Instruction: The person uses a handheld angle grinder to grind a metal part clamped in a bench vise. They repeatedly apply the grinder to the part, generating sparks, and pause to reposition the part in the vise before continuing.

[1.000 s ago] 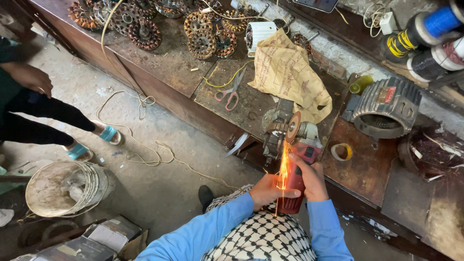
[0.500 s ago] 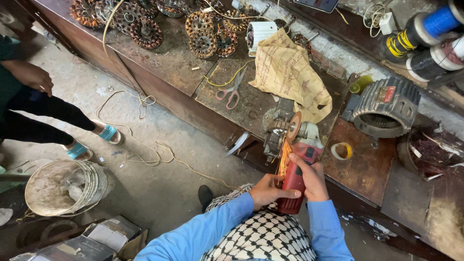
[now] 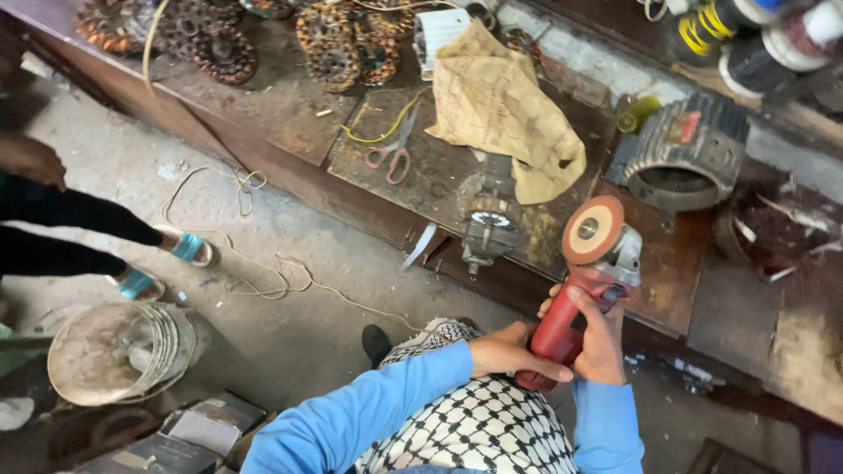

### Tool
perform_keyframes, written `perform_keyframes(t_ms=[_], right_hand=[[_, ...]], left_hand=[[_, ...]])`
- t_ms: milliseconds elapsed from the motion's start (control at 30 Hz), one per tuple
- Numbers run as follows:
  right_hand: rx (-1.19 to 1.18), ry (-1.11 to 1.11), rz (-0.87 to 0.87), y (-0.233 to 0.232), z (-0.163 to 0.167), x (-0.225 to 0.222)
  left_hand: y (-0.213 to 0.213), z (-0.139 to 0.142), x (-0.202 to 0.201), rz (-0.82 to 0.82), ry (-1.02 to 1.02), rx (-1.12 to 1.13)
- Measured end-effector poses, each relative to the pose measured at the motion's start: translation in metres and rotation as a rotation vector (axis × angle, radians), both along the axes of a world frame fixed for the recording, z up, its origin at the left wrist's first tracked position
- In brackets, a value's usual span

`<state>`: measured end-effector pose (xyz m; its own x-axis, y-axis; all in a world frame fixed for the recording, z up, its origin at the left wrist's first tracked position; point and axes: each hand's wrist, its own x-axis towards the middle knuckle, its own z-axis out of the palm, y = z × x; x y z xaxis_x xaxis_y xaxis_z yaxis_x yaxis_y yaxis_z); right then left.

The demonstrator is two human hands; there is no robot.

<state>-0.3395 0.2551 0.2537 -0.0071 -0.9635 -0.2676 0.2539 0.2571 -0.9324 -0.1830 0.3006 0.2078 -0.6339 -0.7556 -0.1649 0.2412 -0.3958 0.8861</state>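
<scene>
Red-bodied angle grinder (image 3: 575, 303), held in both hands at the lower centre of the head view. The left hand (image 3: 507, 353) is closed around the rear of the grinder's body; the right hand (image 3: 602, 338) is clamped around the body just ahead of it, fingers wrapped over the top. The orange-brown disc (image 3: 593, 230) is turned face-up toward the camera and is lifted clear of the work; no sparks are seen at it. At ten o'clock from the disc, apart from it, a small motor rotor (image 3: 488, 228) stands at the front edge of the wooden workbench (image 3: 281, 105); whether its surface has been ground cannot be told from the view. A pale metal strip (image 3: 421, 246) projects from the bench edge at nine o'clock from the rotor.

As a judgement, the grinding is paused or between passes, with tool and workpiece separated; how much is left cannot be read.

Surroundings: a crumpled tan cloth (image 3: 500, 105) at twelve o'clock from the rotor; pink-handled scissors (image 3: 393, 151) at ten o'clock; a grey finned motor housing (image 3: 689, 154) at one o'clock from the grinder; wound copper stators (image 3: 338, 48) along the far bench. On the floor, a dented bucket (image 3: 114, 351) at nine o'clock. Another person's sandalled feet (image 3: 162, 263) are seen at left.
</scene>
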Motion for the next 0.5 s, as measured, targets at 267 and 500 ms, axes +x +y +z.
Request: perform_keyframes(t_ms=[267,500], right_hand=[[0.09,-0.479,-0.06,-0.002,-0.032,-0.071],[-0.046,-0.565,-0.006,-0.013,-0.065,-0.128]], left_hand=[[-0.026,-0.009,-0.061,-0.108,-0.011,0.004],[-0.053,-0.022,-0.119,-0.163,-0.103,0.117]])
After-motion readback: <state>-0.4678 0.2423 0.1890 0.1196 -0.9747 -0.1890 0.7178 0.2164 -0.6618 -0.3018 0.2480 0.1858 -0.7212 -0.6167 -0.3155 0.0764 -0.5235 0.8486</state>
